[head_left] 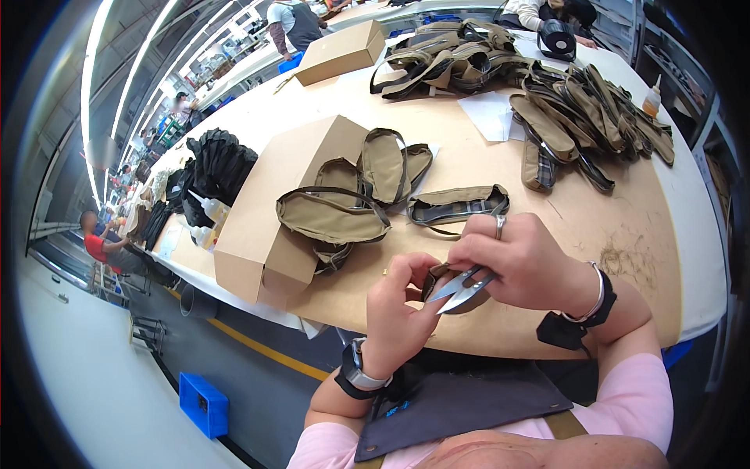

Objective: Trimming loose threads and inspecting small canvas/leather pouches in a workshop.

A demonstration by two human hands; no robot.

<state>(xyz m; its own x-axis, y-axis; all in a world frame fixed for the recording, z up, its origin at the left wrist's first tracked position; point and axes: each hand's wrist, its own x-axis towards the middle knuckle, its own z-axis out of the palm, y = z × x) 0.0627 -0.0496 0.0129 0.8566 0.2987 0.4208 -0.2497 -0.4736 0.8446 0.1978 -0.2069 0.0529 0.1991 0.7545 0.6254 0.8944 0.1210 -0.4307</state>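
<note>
the right hand (514, 258) is closed around a pair of thread snips (469, 291), their blades parted and slanting down toward the left thumb. the left hand (400, 313) pinches a brown fabric piece (478, 303) between thumb and fingers; it sits between the two hands, above the near edge of the table (570, 219), and is probably partly rolled over, though the hands and blades hide much of it.

just beyond the hands lies a tan pouch piece (459, 208) with a dark strap. left of that, more tan pieces (332, 217) overlap against a cardboard box (266, 207). loose threads (631, 256) are scattered to the right (a fuzzy dark tangle). farther back are two heaps, the right heap (558, 113) near a bottle (651, 97) and the far heap (457, 59) near a second carton (340, 53).
</note>
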